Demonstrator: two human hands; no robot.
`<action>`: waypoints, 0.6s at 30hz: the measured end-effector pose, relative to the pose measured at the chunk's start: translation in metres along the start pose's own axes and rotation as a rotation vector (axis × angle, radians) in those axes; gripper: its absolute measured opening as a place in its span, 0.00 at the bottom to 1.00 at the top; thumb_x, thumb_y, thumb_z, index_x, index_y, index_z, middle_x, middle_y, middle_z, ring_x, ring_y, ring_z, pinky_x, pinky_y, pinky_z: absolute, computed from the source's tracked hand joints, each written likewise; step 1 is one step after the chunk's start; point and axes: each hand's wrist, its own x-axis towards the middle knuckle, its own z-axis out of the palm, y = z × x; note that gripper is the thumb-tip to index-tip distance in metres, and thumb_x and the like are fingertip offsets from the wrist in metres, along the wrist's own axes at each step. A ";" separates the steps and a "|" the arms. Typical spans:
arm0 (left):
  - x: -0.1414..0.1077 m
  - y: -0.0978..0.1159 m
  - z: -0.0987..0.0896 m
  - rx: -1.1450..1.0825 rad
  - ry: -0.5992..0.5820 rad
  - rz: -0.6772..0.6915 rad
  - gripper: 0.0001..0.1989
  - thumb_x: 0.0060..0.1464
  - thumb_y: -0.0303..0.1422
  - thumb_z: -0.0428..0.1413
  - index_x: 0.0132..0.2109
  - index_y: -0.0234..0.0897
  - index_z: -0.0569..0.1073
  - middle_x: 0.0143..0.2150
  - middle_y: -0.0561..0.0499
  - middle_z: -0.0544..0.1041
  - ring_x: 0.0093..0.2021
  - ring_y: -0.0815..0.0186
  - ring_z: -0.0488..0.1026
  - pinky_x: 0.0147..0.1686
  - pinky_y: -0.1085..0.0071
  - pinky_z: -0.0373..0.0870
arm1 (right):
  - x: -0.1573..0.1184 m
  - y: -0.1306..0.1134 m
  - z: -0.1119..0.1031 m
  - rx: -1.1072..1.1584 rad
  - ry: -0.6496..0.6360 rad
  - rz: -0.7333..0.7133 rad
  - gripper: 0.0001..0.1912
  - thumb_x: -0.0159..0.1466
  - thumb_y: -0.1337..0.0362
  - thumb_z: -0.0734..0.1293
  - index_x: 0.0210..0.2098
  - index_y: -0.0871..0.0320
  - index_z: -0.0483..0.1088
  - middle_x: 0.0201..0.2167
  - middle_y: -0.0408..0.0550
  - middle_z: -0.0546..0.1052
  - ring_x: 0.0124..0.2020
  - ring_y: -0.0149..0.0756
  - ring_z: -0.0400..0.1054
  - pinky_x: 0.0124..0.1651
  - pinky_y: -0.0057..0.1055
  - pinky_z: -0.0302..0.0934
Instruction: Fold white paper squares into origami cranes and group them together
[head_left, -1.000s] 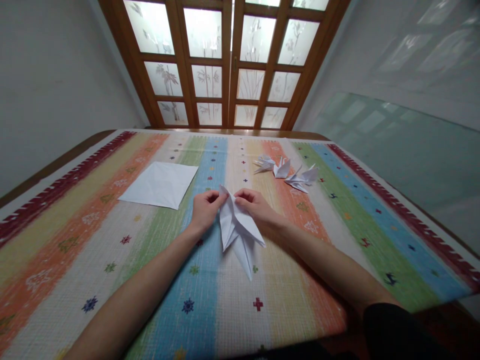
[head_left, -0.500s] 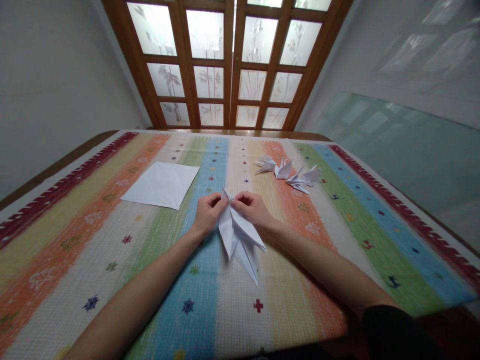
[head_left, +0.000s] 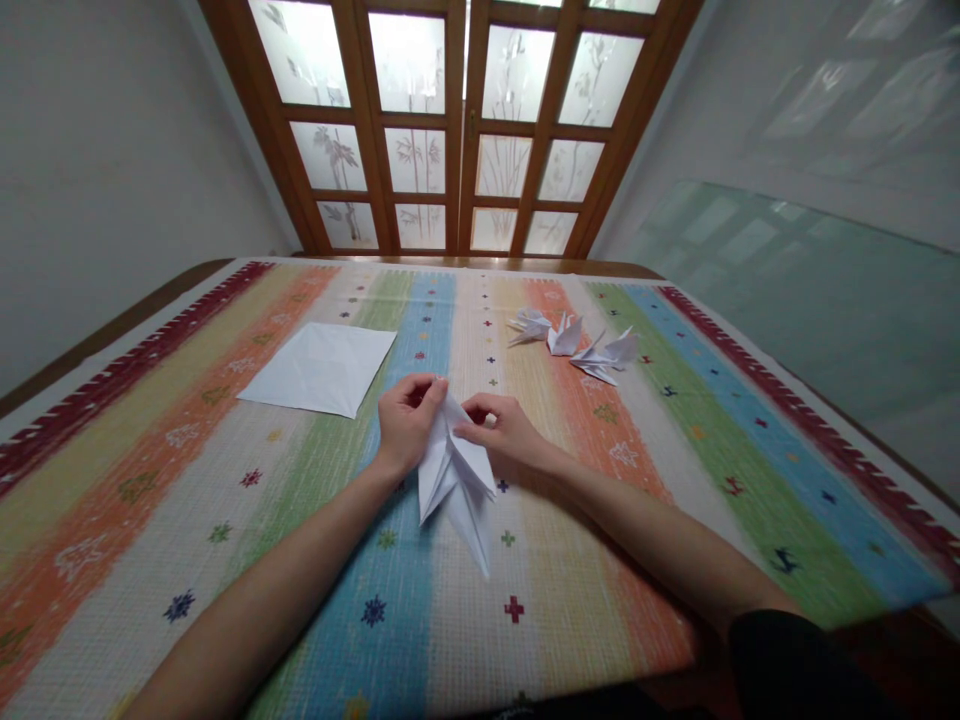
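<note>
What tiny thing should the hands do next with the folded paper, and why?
I'd have the right hand gently press the folded paper along its upper right edge. The left hand holds the upper left, so that side looks steady, and the right thumb already rests on the other side. Lower down, the flaps spread apart, so a firmer crease might help.

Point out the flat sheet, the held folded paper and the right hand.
Flat sheet point(head_left: 319, 368), head view: its middle.
Held folded paper point(head_left: 455, 472), head view: central folds.
Right hand point(head_left: 508, 430), head view: middle of the hand.
</note>
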 end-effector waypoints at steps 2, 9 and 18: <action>-0.001 0.004 -0.001 0.029 -0.004 0.042 0.15 0.52 0.44 0.58 0.30 0.36 0.76 0.26 0.52 0.76 0.28 0.67 0.71 0.30 0.71 0.67 | -0.001 0.003 -0.005 -0.116 0.004 -0.080 0.08 0.60 0.60 0.67 0.29 0.58 0.71 0.25 0.42 0.73 0.27 0.30 0.64 0.32 0.27 0.58; 0.003 -0.011 -0.008 0.044 -0.345 0.182 0.32 0.63 0.53 0.37 0.40 0.37 0.79 0.42 0.43 0.81 0.44 0.59 0.76 0.43 0.61 0.72 | -0.001 0.029 -0.026 -0.625 0.135 -0.448 0.08 0.64 0.70 0.61 0.32 0.58 0.72 0.31 0.50 0.75 0.34 0.36 0.66 0.37 0.32 0.59; 0.010 -0.043 -0.019 0.612 -0.912 0.395 0.20 0.65 0.37 0.43 0.57 0.40 0.72 0.59 0.48 0.74 0.63 0.58 0.65 0.61 0.55 0.60 | -0.009 0.044 -0.034 -0.888 -0.181 -0.646 0.10 0.69 0.70 0.58 0.39 0.60 0.72 0.36 0.53 0.78 0.38 0.36 0.71 0.41 0.33 0.63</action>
